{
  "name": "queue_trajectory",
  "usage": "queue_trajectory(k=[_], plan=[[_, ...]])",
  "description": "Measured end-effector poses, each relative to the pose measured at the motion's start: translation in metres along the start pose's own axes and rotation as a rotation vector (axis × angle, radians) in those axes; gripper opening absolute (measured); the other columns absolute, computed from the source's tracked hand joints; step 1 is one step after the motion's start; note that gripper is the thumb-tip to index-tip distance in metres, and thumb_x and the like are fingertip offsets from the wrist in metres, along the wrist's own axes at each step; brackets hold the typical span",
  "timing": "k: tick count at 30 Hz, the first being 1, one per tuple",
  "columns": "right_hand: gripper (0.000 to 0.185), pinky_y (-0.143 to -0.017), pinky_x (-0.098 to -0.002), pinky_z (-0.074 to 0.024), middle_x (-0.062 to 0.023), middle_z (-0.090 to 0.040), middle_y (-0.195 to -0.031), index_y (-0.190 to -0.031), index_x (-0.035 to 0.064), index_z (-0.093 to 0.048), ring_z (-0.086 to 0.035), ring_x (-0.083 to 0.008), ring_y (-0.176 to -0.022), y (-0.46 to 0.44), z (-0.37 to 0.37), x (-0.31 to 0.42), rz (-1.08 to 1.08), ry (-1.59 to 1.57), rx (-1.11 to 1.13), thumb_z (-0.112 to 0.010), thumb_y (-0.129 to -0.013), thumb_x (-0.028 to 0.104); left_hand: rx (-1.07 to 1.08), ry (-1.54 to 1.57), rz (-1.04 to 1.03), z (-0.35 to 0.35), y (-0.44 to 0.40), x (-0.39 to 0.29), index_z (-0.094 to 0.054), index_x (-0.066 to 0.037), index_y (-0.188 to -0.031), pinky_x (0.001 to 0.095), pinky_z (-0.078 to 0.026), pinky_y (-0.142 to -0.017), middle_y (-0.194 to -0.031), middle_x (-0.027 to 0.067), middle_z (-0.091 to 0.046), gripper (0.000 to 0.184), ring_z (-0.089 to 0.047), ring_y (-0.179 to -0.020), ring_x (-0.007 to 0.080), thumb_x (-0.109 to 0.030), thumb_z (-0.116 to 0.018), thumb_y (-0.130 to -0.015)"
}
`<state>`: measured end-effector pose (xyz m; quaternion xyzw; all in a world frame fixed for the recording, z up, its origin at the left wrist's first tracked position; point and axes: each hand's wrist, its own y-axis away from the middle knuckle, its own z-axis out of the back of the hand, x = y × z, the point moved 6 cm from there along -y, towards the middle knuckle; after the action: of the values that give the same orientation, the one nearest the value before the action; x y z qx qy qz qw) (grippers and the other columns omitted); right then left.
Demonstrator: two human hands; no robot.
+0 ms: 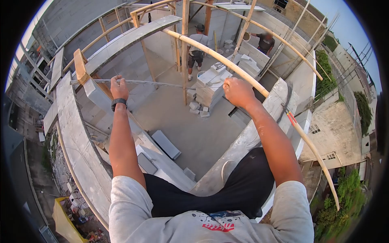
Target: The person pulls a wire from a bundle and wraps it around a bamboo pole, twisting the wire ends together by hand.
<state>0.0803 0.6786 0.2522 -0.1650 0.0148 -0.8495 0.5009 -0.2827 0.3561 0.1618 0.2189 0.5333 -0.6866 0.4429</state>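
Observation:
A thin grey metal rod (156,83) runs almost level across the space in front of me. My left hand (119,87), with a black watch on its wrist, is closed around the rod near its left part. My right hand (239,92) is a fist at the other side, beside a long bamboo pole (210,52). The rod heads toward this fist but fades against the pale blocks, so what the fingers hold is hidden. A bundle of dark tie wire (287,99) and a tool with red-orange handles (291,118) lie right of my right forearm.
I sit high on a wall top (231,158), above a grey floor (162,117). Stacked pale blocks (210,83) stand below. Two people (197,44) are at the back. Formwork boards (77,121) edge the left wall; timber posts (184,52) rise ahead. Ground drops away both sides.

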Motion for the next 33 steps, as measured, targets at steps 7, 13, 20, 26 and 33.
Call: queue_trajectory(k=[7,13,20,26,33], plan=[[0.022,-0.067,-0.0358,-0.0483,-0.0035,-0.064,-0.074,-0.087,0.005,-0.069,-0.061,-0.019,-0.07,0.034,0.008,0.03,0.152,-0.366,0.797,-0.058,-0.094,0.022,0.0,0.019,0.043,0.005,-0.011,0.049,-0.063,-0.004,-0.107,0.0356,-0.052,-0.076,-0.089,0.0125,-0.07,0.022,-0.067,-0.081,0.0216,-0.017,-0.063,-0.088],[0.025,-0.058,-0.0283,-0.0417,0.0029,-0.054,-0.066,-0.084,0.0058,-0.067,-0.05,-0.011,-0.059,0.015,0.032,0.033,-0.092,-1.435,0.609,-0.058,-0.096,0.025,0.008,-0.002,0.15,0.0,-0.002,0.058,-0.062,-0.003,-0.107,0.0371,-0.051,-0.081,-0.096,0.0146,-0.07,0.026,-0.067,-0.088,0.0249,-0.018,-0.065,-0.086],[0.017,-0.069,-0.0349,-0.0493,-0.0087,-0.059,-0.067,-0.089,0.002,-0.069,-0.054,-0.0225,-0.06,0.009,-0.002,-0.022,0.128,-0.038,0.05,-0.059,-0.09,0.016,-0.162,-0.116,0.173,0.015,-0.002,0.045,-0.059,-0.002,-0.109,0.0401,-0.052,-0.084,-0.1,0.0183,-0.069,0.025,-0.068,-0.092,0.0301,-0.018,-0.06,-0.09],[0.02,-0.066,-0.0275,-0.0484,-0.0012,-0.06,-0.069,-0.094,0.0045,-0.071,-0.053,-0.0105,-0.061,0.058,0.012,0.045,0.086,-0.426,1.065,-0.061,-0.093,0.022,-0.258,-0.126,0.303,0.03,0.002,0.059,-0.058,-0.002,-0.111,0.0418,-0.052,-0.085,-0.102,0.0177,-0.069,0.027,-0.068,-0.095,0.0326,-0.024,-0.058,-0.094],[0.026,-0.061,-0.0298,-0.0465,-0.0003,-0.055,-0.067,-0.092,0.0049,-0.07,-0.048,-0.0092,-0.058,0.015,0.031,0.01,-0.09,-1.447,0.409,-0.064,-0.094,0.03,-0.249,-0.242,0.316,0.038,0.009,0.013,-0.059,-0.004,-0.111,0.0432,-0.052,-0.085,-0.102,0.0174,-0.071,0.029,-0.068,-0.096,0.0332,-0.028,-0.056,-0.095]])
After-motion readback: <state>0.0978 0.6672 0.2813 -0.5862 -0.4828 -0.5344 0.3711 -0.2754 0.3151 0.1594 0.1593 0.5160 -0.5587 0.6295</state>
